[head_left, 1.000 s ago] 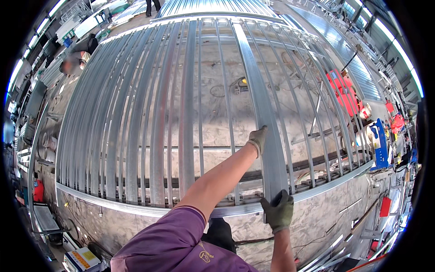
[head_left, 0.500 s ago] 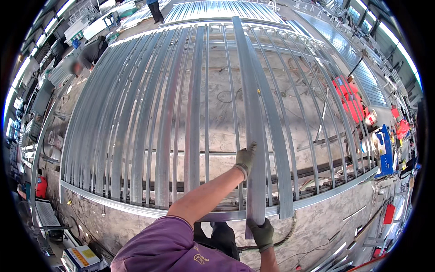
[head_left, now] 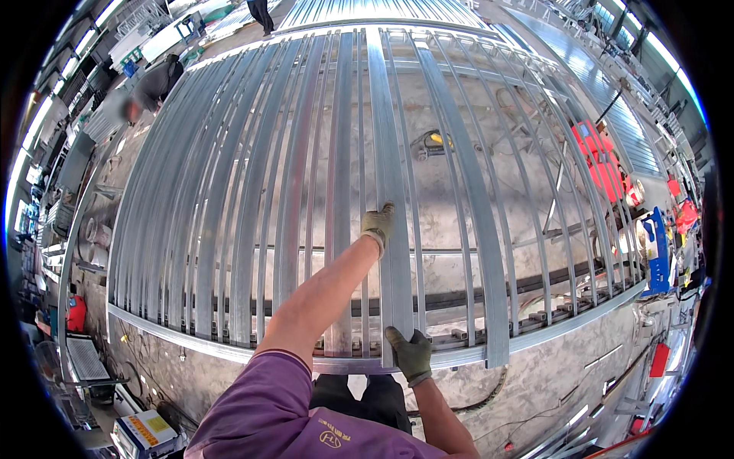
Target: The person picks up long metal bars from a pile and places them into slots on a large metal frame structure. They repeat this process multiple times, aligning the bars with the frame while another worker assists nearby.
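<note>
A wide grey metal bar (head_left: 394, 283) lies lengthwise across a large metal frame (head_left: 459, 357), between narrower slats. My left hand (head_left: 378, 222), in a greenish work glove, wraps around the bar partway along it, thumb on its right side. At the bar's near end, my gloved right hand (head_left: 414, 356) grips its right edge, just above the frame's front rail. To the right, another wide bar (head_left: 482, 268) runs roughly parallel, its near end overhanging the front rail. Several more wide bars (head_left: 252, 229) line the left half.
Through the slats, a yellow-and-black tool (head_left: 437, 141) shows on the floor. Red objects (head_left: 600, 164) and a blue piece (head_left: 656, 252) sit at the right. Someone bends down (head_left: 157, 86) beyond the frame's left side; another person's legs (head_left: 261, 15) show at the back. A boxy machine (head_left: 145, 432) stands at lower left.
The wide bar has shifted left and away from me; its near end no longer juts out past the front rail. Both hands moved with it, up and leftward in view.
</note>
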A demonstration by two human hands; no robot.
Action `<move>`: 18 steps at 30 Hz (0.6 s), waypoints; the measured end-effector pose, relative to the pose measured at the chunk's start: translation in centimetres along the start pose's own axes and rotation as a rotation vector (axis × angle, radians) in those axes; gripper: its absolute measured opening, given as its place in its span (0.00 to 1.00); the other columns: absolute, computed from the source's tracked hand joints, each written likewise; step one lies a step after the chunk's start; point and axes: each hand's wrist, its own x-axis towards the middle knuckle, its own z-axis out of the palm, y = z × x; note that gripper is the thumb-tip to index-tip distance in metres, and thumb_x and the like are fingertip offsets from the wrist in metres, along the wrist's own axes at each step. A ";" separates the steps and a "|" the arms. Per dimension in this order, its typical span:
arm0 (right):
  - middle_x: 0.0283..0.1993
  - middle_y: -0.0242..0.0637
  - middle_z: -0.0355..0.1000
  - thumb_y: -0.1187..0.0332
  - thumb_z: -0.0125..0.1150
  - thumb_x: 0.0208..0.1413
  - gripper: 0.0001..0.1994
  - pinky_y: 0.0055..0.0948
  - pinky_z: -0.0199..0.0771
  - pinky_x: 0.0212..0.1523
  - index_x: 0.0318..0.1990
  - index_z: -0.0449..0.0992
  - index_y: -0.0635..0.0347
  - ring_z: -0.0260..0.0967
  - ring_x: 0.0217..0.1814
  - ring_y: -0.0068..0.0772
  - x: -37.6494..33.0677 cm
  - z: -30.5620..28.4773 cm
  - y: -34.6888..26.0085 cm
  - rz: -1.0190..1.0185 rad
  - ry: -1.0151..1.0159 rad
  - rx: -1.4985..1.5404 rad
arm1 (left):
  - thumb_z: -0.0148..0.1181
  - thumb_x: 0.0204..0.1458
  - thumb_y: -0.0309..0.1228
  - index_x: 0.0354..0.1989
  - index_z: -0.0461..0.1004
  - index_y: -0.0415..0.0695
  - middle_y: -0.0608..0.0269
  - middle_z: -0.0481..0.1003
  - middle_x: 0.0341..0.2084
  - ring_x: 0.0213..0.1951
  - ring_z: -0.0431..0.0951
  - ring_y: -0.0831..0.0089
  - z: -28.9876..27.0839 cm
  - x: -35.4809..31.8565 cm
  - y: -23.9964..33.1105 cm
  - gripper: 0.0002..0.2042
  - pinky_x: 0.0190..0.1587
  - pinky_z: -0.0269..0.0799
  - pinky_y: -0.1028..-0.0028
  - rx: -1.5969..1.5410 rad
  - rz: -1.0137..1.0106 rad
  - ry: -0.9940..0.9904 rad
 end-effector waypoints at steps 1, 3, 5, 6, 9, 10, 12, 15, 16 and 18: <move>0.30 0.31 0.80 0.56 0.77 0.53 0.19 0.26 0.74 0.31 0.40 0.83 0.66 0.72 0.29 0.19 0.0 0.3 -0.4 -0.010 0.017 -0.055 | 0.44 0.69 0.52 0.58 0.73 0.36 0.40 0.80 0.46 0.51 0.81 0.51 -0.9 -1.2 1.4 0.29 0.51 0.75 0.61 -0.167 -0.106 0.052; 0.31 0.34 0.82 0.56 0.76 0.54 0.20 0.29 0.76 0.33 0.41 0.83 0.66 0.76 0.31 0.22 -0.6 2.3 -0.9 -0.063 -0.021 -0.192 | 0.47 0.66 0.56 0.56 0.74 0.35 0.40 0.80 0.46 0.53 0.79 0.49 -2.9 4.6 -4.7 0.31 0.53 0.74 0.61 -0.096 -0.032 0.064; 0.33 0.39 0.83 0.54 0.75 0.54 0.21 0.32 0.78 0.36 0.42 0.83 0.65 0.79 0.34 0.28 -0.2 2.5 -1.4 -0.101 0.046 -0.352 | 0.50 0.64 0.58 0.56 0.75 0.34 0.42 0.80 0.47 0.53 0.79 0.48 -1.9 4.6 -6.1 0.33 0.54 0.72 0.61 -0.060 -0.015 0.007; 0.34 0.41 0.83 0.54 0.75 0.54 0.21 0.34 0.79 0.38 0.43 0.83 0.65 0.81 0.36 0.30 0.0 1.7 -1.3 -0.088 0.125 -0.423 | 0.52 0.63 0.58 0.57 0.74 0.34 0.43 0.80 0.47 0.53 0.79 0.49 -1.3 0.3 -2.5 0.34 0.55 0.72 0.61 -0.062 -0.030 -0.049; 0.38 0.47 0.83 0.46 0.72 0.53 0.27 0.39 0.79 0.43 0.46 0.83 0.63 0.82 0.42 0.39 1.9 0.8 2.2 -0.043 0.086 -0.436 | 0.53 0.59 0.62 0.54 0.74 0.28 0.37 0.80 0.43 0.49 0.81 0.47 1.3 -1.0 -7.1 0.40 0.49 0.75 0.58 -0.193 -0.080 -0.081; 0.39 0.47 0.83 0.46 0.71 0.54 0.27 0.40 0.78 0.43 0.46 0.83 0.63 0.82 0.42 0.39 3.4 0.1 4.8 0.027 0.051 -0.322 | 0.55 0.58 0.62 0.53 0.75 0.29 0.38 0.80 0.43 0.49 0.82 0.49 2.0 -1.7 -7.2 0.39 0.49 0.75 0.59 -0.182 -0.138 -0.062; 0.31 0.43 0.80 0.48 0.69 0.55 0.26 0.40 0.77 0.42 0.45 0.80 0.66 0.78 0.34 0.40 1.6 0.6 1.4 -0.167 0.127 -0.668 | 0.56 0.58 0.60 0.52 0.78 0.33 0.41 0.81 0.42 0.48 0.82 0.50 0.1 -1.5 -7.7 0.35 0.49 0.75 0.60 -0.252 -0.226 -0.009; 0.42 0.42 0.76 0.63 0.71 0.55 0.19 0.37 0.77 0.43 0.50 0.77 0.63 0.75 0.38 0.39 -2.4 -1.3 -0.7 -0.539 0.313 -0.605 | 0.56 0.58 0.59 0.50 0.78 0.32 0.39 0.81 0.46 0.52 0.81 0.48 1.1 -2.1 -7.2 0.34 0.53 0.75 0.60 -0.171 -0.191 0.062; 0.44 0.41 0.75 0.65 0.71 0.55 0.18 0.36 0.77 0.43 0.51 0.76 0.62 0.75 0.39 0.38 -3.5 -2.5 0.0 -0.534 0.312 -0.584 | 0.56 0.58 0.59 0.50 0.78 0.32 0.38 0.80 0.47 0.53 0.80 0.47 1.4 -1.6 -7.6 0.35 0.54 0.74 0.60 -0.131 -0.191 0.102; 0.46 0.39 0.75 0.67 0.70 0.57 0.17 0.31 0.77 0.45 0.52 0.76 0.61 0.74 0.42 0.33 -5.6 -6.2 2.6 -0.470 0.337 -0.525 | 0.55 0.58 0.60 0.52 0.76 0.32 0.37 0.78 0.51 0.56 0.78 0.46 1.8 -2.5 -7.3 0.36 0.57 0.73 0.59 -0.055 -0.209 0.111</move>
